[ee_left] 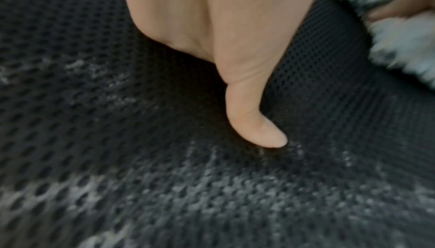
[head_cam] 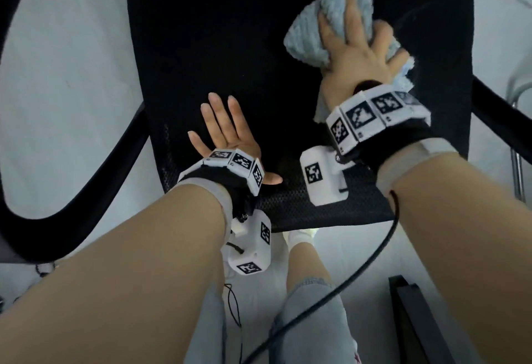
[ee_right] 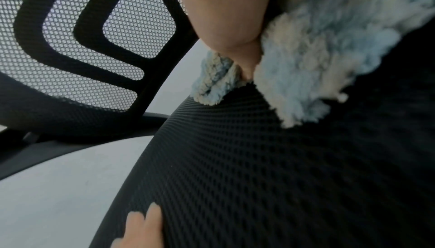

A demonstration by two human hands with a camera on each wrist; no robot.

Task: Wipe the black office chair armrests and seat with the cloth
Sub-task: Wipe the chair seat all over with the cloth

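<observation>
The black mesh seat (head_cam: 230, 47) of the office chair fills the middle of the head view. My right hand (head_cam: 355, 44) presses a bunched, fluffy light blue cloth (head_cam: 305, 38) onto the far right part of the seat, fingers sunk into it and curled round its folds. The right wrist view shows the cloth (ee_right: 317, 65) against the mesh (ee_right: 259, 177). My left hand (head_cam: 230, 139) lies flat on the seat near its front left, fingers straight and spread, holding nothing. Its thumb (ee_left: 254, 121) rests on the mesh. Black armrests curve at the left (head_cam: 86, 179) and right (head_cam: 501, 107).
The mesh backrest (ee_right: 58, 56) rises beyond the seat. A black cable (head_cam: 359, 271) hangs from my right wrist across the seat's front edge. My legs in jeans and a white shoe (head_cam: 299, 237) stand below it. A metal frame (head_cam: 518, 139) is at the right, a dark object (head_cam: 417, 320) on the floor.
</observation>
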